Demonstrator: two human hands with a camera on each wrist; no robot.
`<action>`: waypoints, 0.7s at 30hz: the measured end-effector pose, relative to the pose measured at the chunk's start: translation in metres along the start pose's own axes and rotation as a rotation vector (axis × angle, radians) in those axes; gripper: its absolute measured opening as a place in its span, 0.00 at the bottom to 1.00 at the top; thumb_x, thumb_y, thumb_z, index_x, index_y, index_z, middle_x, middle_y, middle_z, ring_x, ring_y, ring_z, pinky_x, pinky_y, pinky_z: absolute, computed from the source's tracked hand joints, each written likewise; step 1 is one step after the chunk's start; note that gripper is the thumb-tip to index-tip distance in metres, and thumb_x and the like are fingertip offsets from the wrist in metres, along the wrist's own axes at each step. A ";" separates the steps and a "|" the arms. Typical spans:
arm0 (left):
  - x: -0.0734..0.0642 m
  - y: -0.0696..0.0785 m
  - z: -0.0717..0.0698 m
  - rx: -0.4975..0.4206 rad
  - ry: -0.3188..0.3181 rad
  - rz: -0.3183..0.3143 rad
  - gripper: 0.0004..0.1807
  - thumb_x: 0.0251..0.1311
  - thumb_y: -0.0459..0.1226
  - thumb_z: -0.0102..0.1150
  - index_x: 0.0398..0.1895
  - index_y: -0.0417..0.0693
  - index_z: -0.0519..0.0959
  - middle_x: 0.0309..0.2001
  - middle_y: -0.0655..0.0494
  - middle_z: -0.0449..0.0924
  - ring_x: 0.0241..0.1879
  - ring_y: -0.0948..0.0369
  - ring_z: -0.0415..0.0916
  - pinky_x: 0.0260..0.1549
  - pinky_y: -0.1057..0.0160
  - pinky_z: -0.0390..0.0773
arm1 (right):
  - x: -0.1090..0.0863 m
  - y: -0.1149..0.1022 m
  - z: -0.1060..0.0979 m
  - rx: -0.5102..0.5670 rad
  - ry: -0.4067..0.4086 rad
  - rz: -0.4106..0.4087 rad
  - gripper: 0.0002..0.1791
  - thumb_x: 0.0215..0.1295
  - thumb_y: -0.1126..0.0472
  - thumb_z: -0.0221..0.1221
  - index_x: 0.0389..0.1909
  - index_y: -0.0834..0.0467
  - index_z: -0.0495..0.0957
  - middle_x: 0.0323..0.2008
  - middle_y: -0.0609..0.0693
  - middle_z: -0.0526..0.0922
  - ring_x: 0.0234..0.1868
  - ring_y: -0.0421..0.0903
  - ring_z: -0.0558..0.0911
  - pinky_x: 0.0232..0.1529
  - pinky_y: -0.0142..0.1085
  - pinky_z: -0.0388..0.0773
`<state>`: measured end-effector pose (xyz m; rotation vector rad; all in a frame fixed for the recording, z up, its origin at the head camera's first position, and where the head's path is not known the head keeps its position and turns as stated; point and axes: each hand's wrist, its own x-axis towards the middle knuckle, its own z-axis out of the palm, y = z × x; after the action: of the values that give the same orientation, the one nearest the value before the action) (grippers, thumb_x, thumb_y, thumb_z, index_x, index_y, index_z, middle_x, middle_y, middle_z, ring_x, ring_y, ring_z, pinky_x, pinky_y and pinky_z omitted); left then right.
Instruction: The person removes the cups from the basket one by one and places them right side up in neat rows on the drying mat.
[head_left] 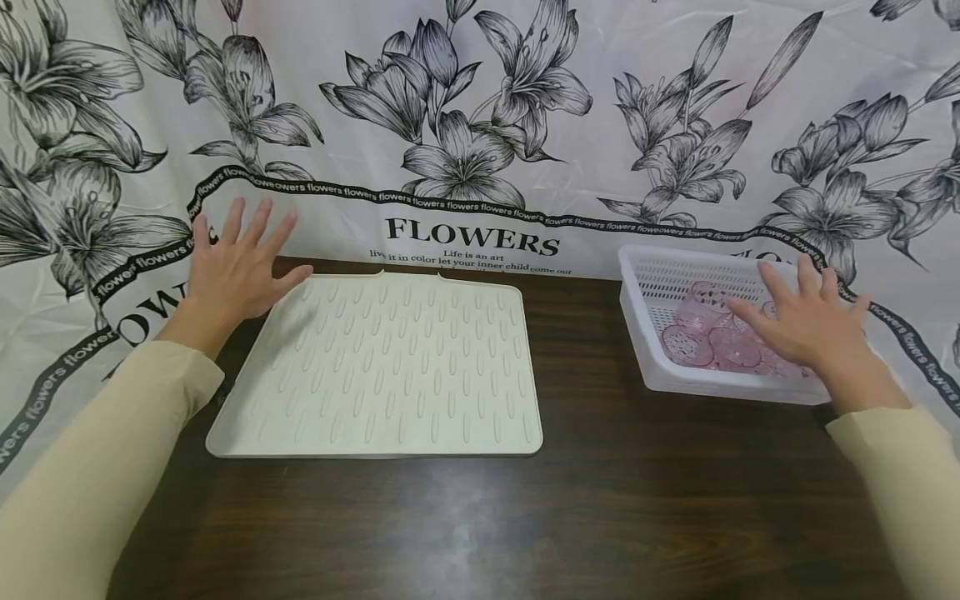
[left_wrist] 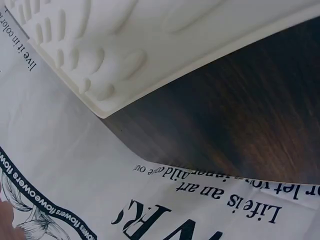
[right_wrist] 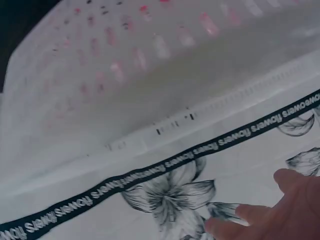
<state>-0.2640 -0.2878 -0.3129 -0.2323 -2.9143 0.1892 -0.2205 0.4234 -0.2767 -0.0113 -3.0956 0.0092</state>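
Note:
My left hand (head_left: pixel 238 265) is spread with straight fingers near the far left corner of a cream ribbed mat or tray (head_left: pixel 397 367); it holds nothing. In the left wrist view the mat's corner (left_wrist: pixel 95 75) shows close up, with only a bit of the hand at the lower left edge. My right hand (head_left: pixel 813 321) is spread over the right side of a white perforated basket (head_left: pixel 652 358), empty-handed. Inside the basket lie several clear pink round-ended pieces (head_left: pixel 735 346), partly hidden by the hand; their kind is unclear. The right wrist view shows the basket's wall (right_wrist: pixel 150 90) and some fingertips.
A dark brown wooden table (head_left: pixel 465 525) lies under the mat and basket. Behind and at the sides hangs a white sheet (head_left: pixel 465 242) printed with black flowers and lettering; it meets the table just behind both things.

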 end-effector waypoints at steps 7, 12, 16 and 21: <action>-0.009 -0.005 0.013 -0.101 -0.131 0.074 0.46 0.70 0.67 0.32 0.81 0.53 0.40 0.80 0.41 0.30 0.76 0.36 0.27 0.63 0.25 0.32 | -0.012 0.023 0.006 0.046 -0.064 0.009 0.50 0.71 0.28 0.37 0.79 0.51 0.29 0.73 0.75 0.23 0.68 0.83 0.31 0.52 0.83 0.31; -0.015 -0.008 0.025 -0.107 -0.212 0.119 0.47 0.69 0.68 0.34 0.81 0.53 0.42 0.80 0.40 0.33 0.75 0.33 0.32 0.64 0.25 0.35 | -0.020 0.037 0.011 0.060 -0.089 0.035 0.50 0.71 0.28 0.36 0.78 0.55 0.28 0.72 0.77 0.24 0.67 0.85 0.33 0.53 0.82 0.31; -0.018 -0.008 0.032 -0.122 -0.279 0.120 0.48 0.68 0.69 0.35 0.81 0.52 0.43 0.79 0.38 0.36 0.75 0.33 0.34 0.63 0.24 0.39 | -0.025 0.046 0.018 0.059 -0.093 0.051 0.50 0.71 0.29 0.36 0.78 0.56 0.28 0.71 0.79 0.26 0.68 0.85 0.33 0.52 0.83 0.34; -0.022 -0.007 0.038 -0.169 -0.359 0.115 0.49 0.67 0.69 0.38 0.80 0.49 0.46 0.78 0.35 0.39 0.74 0.31 0.36 0.62 0.24 0.43 | -0.029 0.060 0.024 0.049 -0.113 0.062 0.52 0.71 0.29 0.39 0.77 0.57 0.27 0.70 0.82 0.28 0.66 0.87 0.36 0.50 0.84 0.39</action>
<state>-0.2521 -0.3027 -0.3534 -0.4344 -3.2788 -0.0007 -0.1925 0.4826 -0.3024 -0.1081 -3.2059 0.0910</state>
